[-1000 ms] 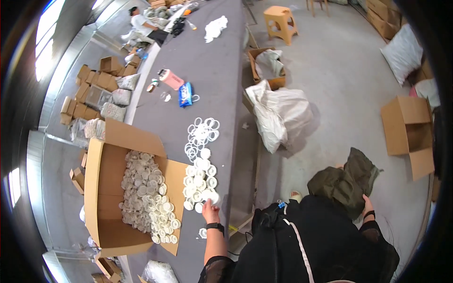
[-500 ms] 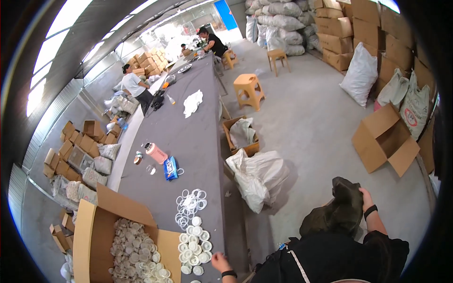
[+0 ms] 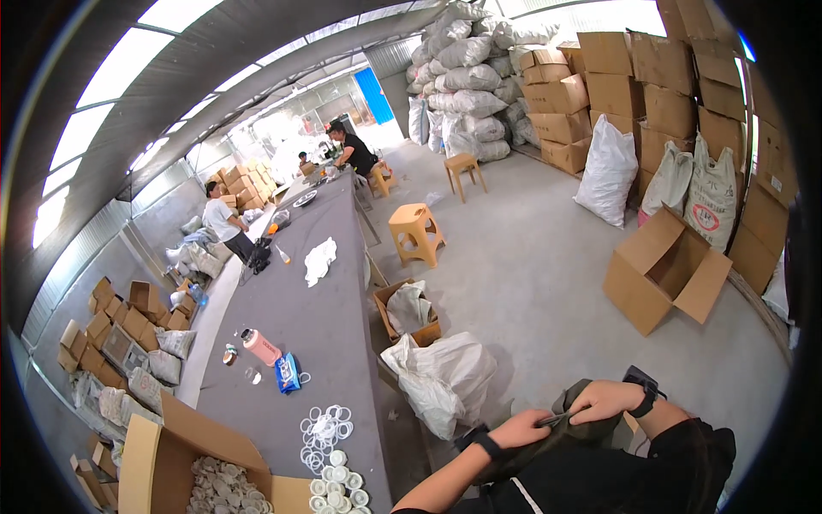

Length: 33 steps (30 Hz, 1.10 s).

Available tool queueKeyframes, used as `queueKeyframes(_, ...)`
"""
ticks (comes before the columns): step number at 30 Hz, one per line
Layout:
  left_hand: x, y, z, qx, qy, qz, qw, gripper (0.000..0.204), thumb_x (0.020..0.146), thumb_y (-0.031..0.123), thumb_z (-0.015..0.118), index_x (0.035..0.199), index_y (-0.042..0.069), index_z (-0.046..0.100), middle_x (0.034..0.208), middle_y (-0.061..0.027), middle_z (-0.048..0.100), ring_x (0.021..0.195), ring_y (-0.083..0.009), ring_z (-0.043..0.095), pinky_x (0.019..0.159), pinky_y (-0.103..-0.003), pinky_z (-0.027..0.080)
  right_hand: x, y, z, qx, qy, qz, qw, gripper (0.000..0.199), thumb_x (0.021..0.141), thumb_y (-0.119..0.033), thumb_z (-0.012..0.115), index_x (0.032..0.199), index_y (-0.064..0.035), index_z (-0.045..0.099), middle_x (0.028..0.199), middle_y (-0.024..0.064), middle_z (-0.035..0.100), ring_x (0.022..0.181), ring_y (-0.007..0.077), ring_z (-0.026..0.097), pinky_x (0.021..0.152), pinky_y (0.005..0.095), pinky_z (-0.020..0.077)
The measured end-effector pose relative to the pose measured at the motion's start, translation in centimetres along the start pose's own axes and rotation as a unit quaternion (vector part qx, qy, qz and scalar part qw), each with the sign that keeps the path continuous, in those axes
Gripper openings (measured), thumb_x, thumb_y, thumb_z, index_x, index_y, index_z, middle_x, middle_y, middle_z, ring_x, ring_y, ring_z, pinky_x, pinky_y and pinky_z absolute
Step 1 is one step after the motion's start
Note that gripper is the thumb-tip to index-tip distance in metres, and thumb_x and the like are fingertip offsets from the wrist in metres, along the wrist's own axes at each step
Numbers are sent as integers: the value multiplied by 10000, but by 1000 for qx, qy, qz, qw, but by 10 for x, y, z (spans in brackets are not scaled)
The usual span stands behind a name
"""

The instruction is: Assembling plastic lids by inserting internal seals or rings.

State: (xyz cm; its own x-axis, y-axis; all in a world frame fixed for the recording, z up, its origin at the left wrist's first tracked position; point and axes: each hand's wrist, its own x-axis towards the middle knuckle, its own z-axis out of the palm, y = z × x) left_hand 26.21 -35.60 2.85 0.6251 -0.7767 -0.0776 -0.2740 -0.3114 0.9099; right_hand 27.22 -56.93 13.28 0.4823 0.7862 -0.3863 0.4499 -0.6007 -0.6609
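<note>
Both of my hands are at the lower right, on a dark olive cloth bag (image 3: 591, 428) that rests on my lap. My left hand (image 3: 520, 429), with a black band on its wrist, pinches the bag's top edge. My right hand (image 3: 604, 399), also with a black wristband, grips the same edge just to the right. A thin dark strip, perhaps a zip, runs between the two hands. The long grey table (image 3: 317, 308) lies to my left, apart from both hands.
White rings (image 3: 324, 426) and white round caps (image 3: 336, 487) lie at the table's near end by an open cardboard box (image 3: 163, 454) of pale parts. A pink bottle (image 3: 261, 346) and blue packet (image 3: 288, 373) stand farther along. A white sack (image 3: 445, 377), orange stools (image 3: 415, 233), stacked boxes and seated people lie beyond.
My left hand has left the white caps on the table and joined my right hand on the olive bag. The view has swung up from the table toward the room.
</note>
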Motion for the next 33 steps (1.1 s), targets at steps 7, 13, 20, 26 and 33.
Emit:
queueKeyframes(7, -23, 33, -26, 35, 321, 105, 941, 70, 699, 47, 543, 696, -4, 496, 600, -54, 414, 564, -141, 429, 527, -257, 348, 19, 35, 22, 94, 85, -68, 990, 374, 784, -279, 544, 1068, -36, 532, 944, 111, 591, 877, 182, 553, 758, 276, 420)
queueKeyframes(13, -25, 102, -43, 264, 272, 222, 899, 172, 624, 114, 640, 686, 28, 504, 618, -95, 434, 559, -270, 472, 470, -337, 375, 58, 64, 30, 268, 55, -98, 957, 491, 757, -231, 598, 1163, -2, 442, 1078, 83, 529, 993, 156, 470, 856, 271, 375)
queueKeyframes(20, -47, 93, -65, 249, 345, 133, 895, 178, 657, 165, 650, 703, 29, 544, 644, -99, 468, 563, -264, 491, 497, -334, 392, 26, 27, -54, 119, 153, -12, 981, 315, 692, -286, 672, 807, -7, 582, 698, 57, 574, 668, 98, 502, 581, 258, 407)
queueKeyframes(26, -23, 102, -68, 186, 231, 146, 944, 328, 674, 265, 676, 843, 7, 563, 676, -145, 527, 688, -310, 514, 634, -323, 416, -49, -52, -119, -82, 501, -130, 852, 247, 580, -192, 684, 650, -16, 525, 550, 99, 459, 527, 148, 464, 503, 282, 367)
queueKeyframes(33, -49, 53, -115, 199, 482, -87, 849, 240, 667, 191, 637, 745, -10, 530, 660, -150, 562, 661, -261, 561, 604, -332, 428, -48, -36, -134, -120, 284, -49, 950, 429, 625, -411, 682, 724, -7, 579, 628, 131, 558, 601, 222, 548, 555, 320, 414)
